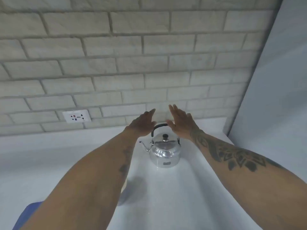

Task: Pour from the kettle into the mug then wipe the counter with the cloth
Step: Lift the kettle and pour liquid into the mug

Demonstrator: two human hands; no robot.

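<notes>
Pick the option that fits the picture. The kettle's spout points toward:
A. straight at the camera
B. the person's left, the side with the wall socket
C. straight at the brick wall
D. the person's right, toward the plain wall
B: the kettle stands upright on the counter with its thin curved spout reaching out on the left, the same side as the wall socket.

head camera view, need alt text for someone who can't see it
A shiny steel kettle with a black handle stands upright on a white counter, spout pointing left, while the left hand and right hand hover open above it, touching nothing. Behind is a pale brick wall with a wall socket; something blue shows bottom left, and no mug is visible.
</notes>
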